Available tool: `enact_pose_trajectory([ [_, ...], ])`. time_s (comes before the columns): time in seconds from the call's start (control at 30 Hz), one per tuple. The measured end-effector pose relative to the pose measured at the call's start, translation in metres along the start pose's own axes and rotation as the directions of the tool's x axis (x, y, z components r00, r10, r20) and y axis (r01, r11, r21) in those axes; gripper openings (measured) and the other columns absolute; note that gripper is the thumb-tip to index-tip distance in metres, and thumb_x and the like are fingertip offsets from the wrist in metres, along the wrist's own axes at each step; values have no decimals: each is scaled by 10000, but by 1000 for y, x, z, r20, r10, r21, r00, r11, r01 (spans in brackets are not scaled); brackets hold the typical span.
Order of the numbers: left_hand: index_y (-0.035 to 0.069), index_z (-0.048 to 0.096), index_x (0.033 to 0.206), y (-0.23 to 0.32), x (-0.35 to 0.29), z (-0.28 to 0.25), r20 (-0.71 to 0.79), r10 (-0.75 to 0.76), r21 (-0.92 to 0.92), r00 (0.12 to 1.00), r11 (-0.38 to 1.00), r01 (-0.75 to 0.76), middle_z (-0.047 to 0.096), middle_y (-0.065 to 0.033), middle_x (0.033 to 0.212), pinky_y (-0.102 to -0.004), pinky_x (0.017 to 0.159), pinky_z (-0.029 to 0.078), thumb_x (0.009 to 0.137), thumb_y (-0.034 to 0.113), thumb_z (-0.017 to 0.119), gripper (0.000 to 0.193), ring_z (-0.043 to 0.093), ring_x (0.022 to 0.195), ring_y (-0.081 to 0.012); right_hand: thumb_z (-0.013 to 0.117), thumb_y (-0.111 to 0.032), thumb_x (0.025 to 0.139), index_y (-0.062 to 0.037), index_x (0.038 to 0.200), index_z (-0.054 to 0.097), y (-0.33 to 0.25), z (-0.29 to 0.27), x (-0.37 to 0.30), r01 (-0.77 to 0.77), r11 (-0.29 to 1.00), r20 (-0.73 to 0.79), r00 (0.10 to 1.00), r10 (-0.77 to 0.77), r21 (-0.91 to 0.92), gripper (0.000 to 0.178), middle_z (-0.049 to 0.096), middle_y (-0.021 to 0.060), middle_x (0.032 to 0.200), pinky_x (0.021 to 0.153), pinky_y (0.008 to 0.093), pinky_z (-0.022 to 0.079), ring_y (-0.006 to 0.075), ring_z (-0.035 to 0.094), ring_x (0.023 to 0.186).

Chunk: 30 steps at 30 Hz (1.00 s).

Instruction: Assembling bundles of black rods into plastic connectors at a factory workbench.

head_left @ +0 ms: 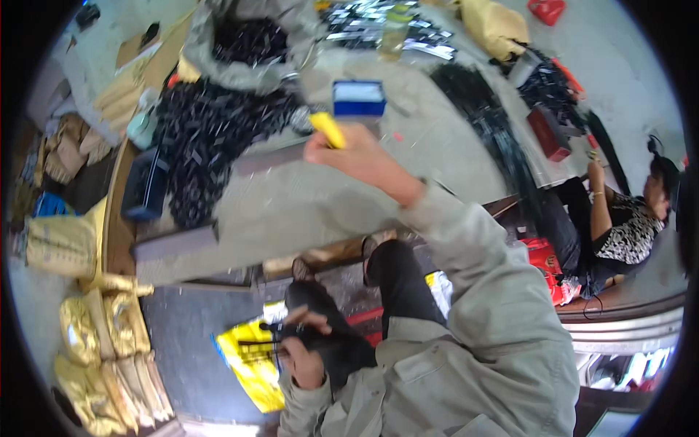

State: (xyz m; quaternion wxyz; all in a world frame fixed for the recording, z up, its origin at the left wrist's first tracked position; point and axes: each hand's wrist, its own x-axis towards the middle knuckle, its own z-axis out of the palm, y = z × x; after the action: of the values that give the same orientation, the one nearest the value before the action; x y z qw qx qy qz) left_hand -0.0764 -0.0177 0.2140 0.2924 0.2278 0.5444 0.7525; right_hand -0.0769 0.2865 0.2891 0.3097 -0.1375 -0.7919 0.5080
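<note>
In the head view, reaches out across the counter [437, 138] with the right hand [345, 151], fingers curled snugly around a small yellow piece [328, 130], one end jutting toward the far left. Appears lifted above the surface, just to the near left of a blue box [358, 110], with a heap of black pieces [211, 131] farther left and a long spread of black strips [480, 120] to the right. Low at the near left, pinches a few thin dark sticks [256, 342] between thumb and fingers of the left hand [304, 360], ends pointing left over a yellow bag [251, 373]; too blurred to count or to tell the exact contact.

Looks light and easily managed one-handed, in the case of the yellow piece; impossible to tell hard or soft through the blur. Probably best gripped by the enclosed part, leaving the jutting end free. Calls for a gentler pinch on the dark sticks: likely light, slim and fairly stiff, perhaps slick enough to slide against one another, perhaps brittle if bent. Probably best taken near the middle, across the sides, rather than by the tips.
</note>
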Motion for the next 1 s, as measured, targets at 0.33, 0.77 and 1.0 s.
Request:
enact_pose_trajectory([
  [0.33,-15,481,1061,36,0,36,349,20,5,937,1000,-23,546,-58,820,-247,672,414,910,310,427,362,495,721,-103,645,-182,780,2,740,567,-64,56,-178,-281,672,189,959,209,685,204,512,113,901,593,238,411,125,485,654],
  [0.77,1,480,937,33,-20,43,258,-95,112,961,991,68,508,-57,785,-251,651,386,869,261,442,272,487,726,-139,614,-18,793,3,877,556,-64,44,-190,-60,826,175,983,-48,561,105,499,100,933,669,265,450,163,547,759],
  [1.0,8,477,1021,19,-20,50,196,56,60,979,996,-68,499,-54,800,-243,629,379,907,402,386,420,462,687,-144,617,-43,770,-13,876,550,-64,40,-188,41,898,69,994,-79,437,129,502,100,852,666,325,424,228,542,770],
])
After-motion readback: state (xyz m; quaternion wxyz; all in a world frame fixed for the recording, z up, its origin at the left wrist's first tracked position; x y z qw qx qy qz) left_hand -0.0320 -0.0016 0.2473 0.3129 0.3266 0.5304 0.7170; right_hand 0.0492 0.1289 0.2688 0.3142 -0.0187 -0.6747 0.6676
